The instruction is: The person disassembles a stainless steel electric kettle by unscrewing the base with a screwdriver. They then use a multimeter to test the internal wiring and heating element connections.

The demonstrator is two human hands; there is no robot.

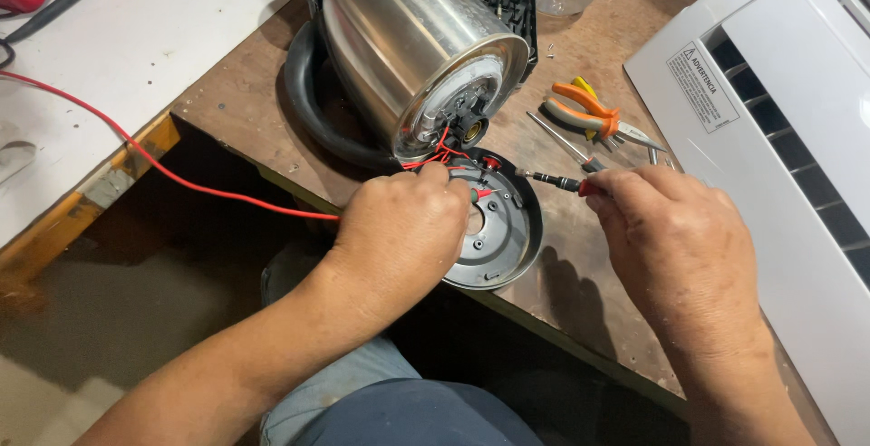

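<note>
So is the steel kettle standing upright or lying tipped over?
Tipped over: the steel kettle lies on its side on the workbench, its underside and red wires facing the camera.

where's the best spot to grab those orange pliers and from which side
Grip the orange pliers by the paired handles at the upper left. The handles sit clear on the wooden bench; the metal nose points right, toward the white appliance.

- Only one label we can spot: a small rectangular warning sticker (703, 86) on the sloped top face of the white appliance casing (788, 228) at the right of the desk (245, 92).
- It's white with black print and a little triangle symbol at its upper left corner, sitting tilted, just left of the casing's dark vent slots (797, 151).
- No packages, signs or screens that we can see.
</note>
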